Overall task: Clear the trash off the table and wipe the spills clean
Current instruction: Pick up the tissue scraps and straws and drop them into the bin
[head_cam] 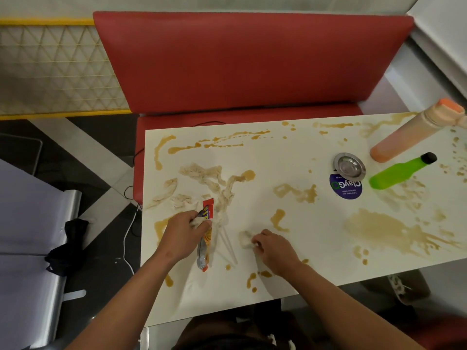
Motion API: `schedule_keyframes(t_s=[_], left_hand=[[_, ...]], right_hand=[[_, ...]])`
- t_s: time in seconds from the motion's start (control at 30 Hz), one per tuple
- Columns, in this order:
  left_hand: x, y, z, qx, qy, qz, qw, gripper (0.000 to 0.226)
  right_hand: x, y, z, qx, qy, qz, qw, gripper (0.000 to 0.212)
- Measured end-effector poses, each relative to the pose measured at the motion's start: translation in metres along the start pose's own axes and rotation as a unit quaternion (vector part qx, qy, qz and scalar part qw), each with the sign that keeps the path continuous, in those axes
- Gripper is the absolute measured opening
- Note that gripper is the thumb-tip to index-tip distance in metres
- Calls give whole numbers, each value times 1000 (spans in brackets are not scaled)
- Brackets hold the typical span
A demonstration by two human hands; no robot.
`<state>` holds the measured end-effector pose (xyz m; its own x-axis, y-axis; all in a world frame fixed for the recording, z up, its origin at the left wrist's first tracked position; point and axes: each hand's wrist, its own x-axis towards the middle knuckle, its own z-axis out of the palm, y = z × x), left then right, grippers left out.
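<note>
Gripping wrapper and tissue in left hand; pinching tissue scrap with right hand, table's six o'clock.

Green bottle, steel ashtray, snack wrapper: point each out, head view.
green bottle (394, 174): head view, middle of its lying body.
steel ashtray (349, 165): head view, centre of the dish.
snack wrapper (205, 245): head view, lower part below the left hand (183, 229).

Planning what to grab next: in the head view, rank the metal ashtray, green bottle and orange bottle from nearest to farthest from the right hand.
From the right hand:
1. Metal ashtray, up and right, mid-table.
2. Green bottle, just right of it.
3. Orange bottle, far right corner.
</note>
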<state>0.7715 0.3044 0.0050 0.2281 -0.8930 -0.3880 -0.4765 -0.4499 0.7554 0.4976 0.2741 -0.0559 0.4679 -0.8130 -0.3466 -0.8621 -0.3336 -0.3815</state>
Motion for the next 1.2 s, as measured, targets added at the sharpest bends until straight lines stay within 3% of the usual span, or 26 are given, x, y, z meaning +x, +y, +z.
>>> schedule_keyframes(t_s=[0.17,0.37,0.63,0.87,1.2], left_hand=[[1,27,3,8,-25,31,999,25],[3,68,21,-6,-45,66,997,26],[10,137,98,-13,-100,93,991,27],[-7,235,226,-12,-151,128,980,16],[-40,358,499,73,-287,191,936,14]], right_hand=[[-11,2,-31,99,48,69,992,14],[-38,17,-87,258,149,133,945,7],[-106,95,-126,340,222,173,897,10],[-192,231,-154,362,296,255,847,10],[-326,458,-137,389,353,388,757,11]])
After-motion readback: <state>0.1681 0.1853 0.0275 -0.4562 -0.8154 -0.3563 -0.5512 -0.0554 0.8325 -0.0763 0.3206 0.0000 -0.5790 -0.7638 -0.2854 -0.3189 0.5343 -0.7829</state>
